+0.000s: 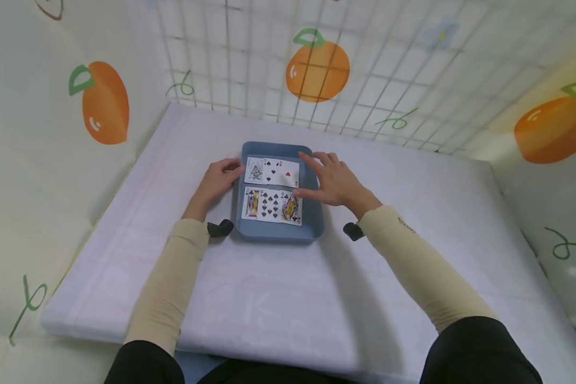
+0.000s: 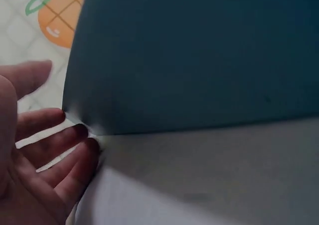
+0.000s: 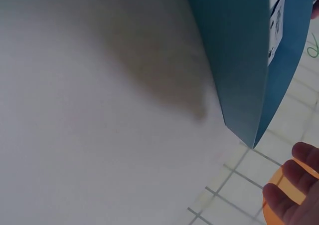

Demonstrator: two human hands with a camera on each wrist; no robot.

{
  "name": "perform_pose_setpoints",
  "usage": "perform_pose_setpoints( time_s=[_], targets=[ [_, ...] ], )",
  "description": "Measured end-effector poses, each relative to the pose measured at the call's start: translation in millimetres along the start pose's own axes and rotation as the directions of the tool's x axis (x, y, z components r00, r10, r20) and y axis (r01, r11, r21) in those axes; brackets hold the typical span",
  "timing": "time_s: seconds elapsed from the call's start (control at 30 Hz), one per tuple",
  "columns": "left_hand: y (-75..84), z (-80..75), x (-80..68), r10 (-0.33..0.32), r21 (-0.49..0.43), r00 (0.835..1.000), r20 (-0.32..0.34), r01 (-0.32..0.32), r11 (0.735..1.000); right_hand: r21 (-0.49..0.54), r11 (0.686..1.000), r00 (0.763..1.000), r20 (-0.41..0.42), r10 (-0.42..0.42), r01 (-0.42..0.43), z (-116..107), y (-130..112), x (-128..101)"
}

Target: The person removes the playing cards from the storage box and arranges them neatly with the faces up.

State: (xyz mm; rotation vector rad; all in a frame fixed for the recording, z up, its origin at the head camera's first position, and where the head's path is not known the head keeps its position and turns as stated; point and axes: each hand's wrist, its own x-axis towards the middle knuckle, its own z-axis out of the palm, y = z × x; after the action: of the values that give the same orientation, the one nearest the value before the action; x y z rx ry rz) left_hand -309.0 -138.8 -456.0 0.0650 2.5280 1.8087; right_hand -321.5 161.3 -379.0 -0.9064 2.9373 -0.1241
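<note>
A blue tray (image 1: pixel 278 234) holds playing cards in two overlapping rows. In the far row are a card with a printed figure (image 1: pixel 255 170), a spade card (image 1: pixel 269 173) and a heart card (image 1: pixel 289 174). The near row shows a king (image 1: pixel 251 204), a ten of spades (image 1: pixel 270 207) and a queen (image 1: pixel 291 209). My left hand (image 1: pixel 218 184) is at the tray's left side; in the left wrist view its fingertips touch the tray's lower corner, thumb apart. Above the right rim, my right hand (image 1: pixel 338 181) spreads its fingers, the thumb overlapping the queen's top edge.
The tray stands on a table with a white cover (image 1: pixel 278 298). Behind it rises a white wire grid (image 1: pixel 249 58) before a backdrop printed with oranges (image 1: pixel 318 69). Dark wrist cameras sit at the left wrist (image 1: pixel 220 229) and right wrist (image 1: pixel 353 231).
</note>
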Motion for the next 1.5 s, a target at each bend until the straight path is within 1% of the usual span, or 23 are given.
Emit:
perform_pose_setpoints(
  time_s=[0.13,0.2,0.43,0.57,0.7,0.9,1.13,1.5],
  targets=[
    [-0.2,-2.8,1.9,-0.035,-0.055,0.999,0.022,0.036,0.998,0.003,1.000,1.000,0.004,-0.013,0.013,-2.5,0.0,8.3],
    [-0.7,-5.1,2.0,-0.045,-0.071,0.999,0.022,0.046,0.996,0.010,1.000,1.000,0.014,-0.018,0.018,-3.6,0.0,13.7],
    [0.1,-12.2,3.4,-0.064,-0.109,0.997,0.034,0.067,0.992,0.033,0.999,0.997,0.068,-0.033,0.031,-8.4,-2.0,34.9],
    [3.0,-12.5,5.1,-0.072,-0.136,0.996,0.044,0.078,0.988,0.028,0.999,0.996,0.080,-0.035,0.033,-11.2,-4.0,45.8],
    [1.9,-10.3,6.0,-0.087,-0.155,0.995,0.053,0.095,0.983,0.015,1.000,0.993,0.120,-0.018,0.016,-9.7,-6.1,56.4],
    [-5.2,-6.6,5.7,-0.103,-0.141,0.993,0.053,0.109,0.984,-0.020,1.000,0.983,0.186,0.004,-0.001,-1.4,-9.7,71.4],
    [-14.4,-2.1,4.8,-0.099,-0.158,0.994,0.048,0.106,0.982,-0.055,0.998,0.970,0.243,0.033,-0.020,4.4,-12.0,85.1],
    [-15.1,-0.7,3.8,-0.107,-0.157,0.993,0.048,0.114,0.981,-0.046,0.999,0.961,0.277,0.011,0.001,10.6,-11.1,99.9]
  ],
)
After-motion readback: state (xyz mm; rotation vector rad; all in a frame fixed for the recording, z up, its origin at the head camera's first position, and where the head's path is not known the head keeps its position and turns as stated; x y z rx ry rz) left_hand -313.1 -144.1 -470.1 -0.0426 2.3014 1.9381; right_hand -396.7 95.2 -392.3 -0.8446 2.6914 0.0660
